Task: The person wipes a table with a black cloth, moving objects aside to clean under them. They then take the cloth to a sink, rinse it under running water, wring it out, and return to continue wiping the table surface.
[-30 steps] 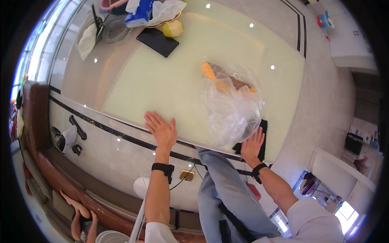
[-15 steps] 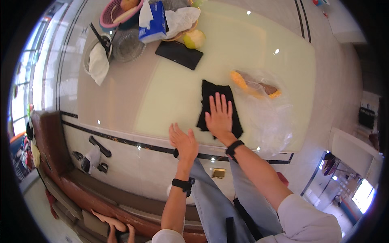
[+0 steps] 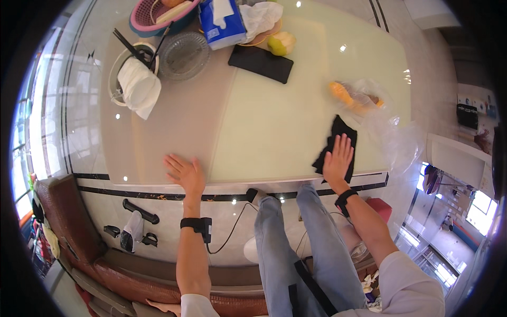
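Under my right hand (image 3: 339, 158) lies a black cloth (image 3: 346, 129), pressed flat against the pale tabletop (image 3: 274, 127) near its front right part. The fingers of that hand are stretched out over the cloth. My left hand (image 3: 186, 173) rests at the table's front edge, left of the middle, with its fingers apart and nothing in it. Just beyond the cloth is a clear plastic bag (image 3: 393, 124) with an orange and brown item (image 3: 354, 98) in it. A dark band sits on each wrist.
At the back stand a pink basket (image 3: 150, 18), a blue tissue pack (image 3: 222, 26), a glass bowl (image 3: 185, 55) and a bin with a white bag (image 3: 140, 87). A black flat object (image 3: 261, 63) and a partly peeled green fruit (image 3: 281, 43) lie nearby. Behind me is a brown sofa (image 3: 132, 277).
My right hand has moved right across the table with the black cloth, which is now more bunched. My left hand has shifted left. The bagged item sits farther right in the picture as the view moved.
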### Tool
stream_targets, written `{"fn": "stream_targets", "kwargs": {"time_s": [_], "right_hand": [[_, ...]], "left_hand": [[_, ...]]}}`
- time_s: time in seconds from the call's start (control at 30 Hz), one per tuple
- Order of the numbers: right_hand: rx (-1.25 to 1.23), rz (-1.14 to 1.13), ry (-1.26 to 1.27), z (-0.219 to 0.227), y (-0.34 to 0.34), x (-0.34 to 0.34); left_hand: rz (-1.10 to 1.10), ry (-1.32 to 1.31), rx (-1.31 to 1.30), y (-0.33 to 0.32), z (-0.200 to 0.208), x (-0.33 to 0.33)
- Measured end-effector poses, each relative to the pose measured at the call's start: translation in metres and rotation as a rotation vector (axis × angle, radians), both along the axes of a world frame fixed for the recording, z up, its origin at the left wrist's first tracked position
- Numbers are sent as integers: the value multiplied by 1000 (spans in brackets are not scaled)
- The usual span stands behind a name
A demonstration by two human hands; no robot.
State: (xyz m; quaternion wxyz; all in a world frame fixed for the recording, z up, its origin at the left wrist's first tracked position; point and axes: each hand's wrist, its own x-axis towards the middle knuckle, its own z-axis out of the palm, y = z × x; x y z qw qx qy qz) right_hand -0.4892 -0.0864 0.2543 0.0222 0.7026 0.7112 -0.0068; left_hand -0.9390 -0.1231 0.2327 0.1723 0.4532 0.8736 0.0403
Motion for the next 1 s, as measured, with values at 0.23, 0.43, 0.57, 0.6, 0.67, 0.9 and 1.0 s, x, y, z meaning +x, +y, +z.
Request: {"fn": "stream_targets", "kwargs": {"time_s": [0.23,0.43,0.57,0.6,0.67,0.9,1.0], "right_hand": [[99,-20,62,-3,77,-114],[172,-53,-13,-7,135,-118],[120,38,5,-3,103,-144],[86,68,22,0,89,-157],[-47,160,51,7,60,-189],[-86,248,275,17,83,-322],[14,103,217,11,134,-357]], "left_hand": [[61,-222,-151,7,10,-8],[32,-282,-150,9,10,-10],[37,-354,-159,8,21,-15],[43,-373,-162,7,22,-15],[44,-378,-159,7,26,-15],[25,-372,-174,5,23,-16],[27,-400,-176,5,24,-13]]}}
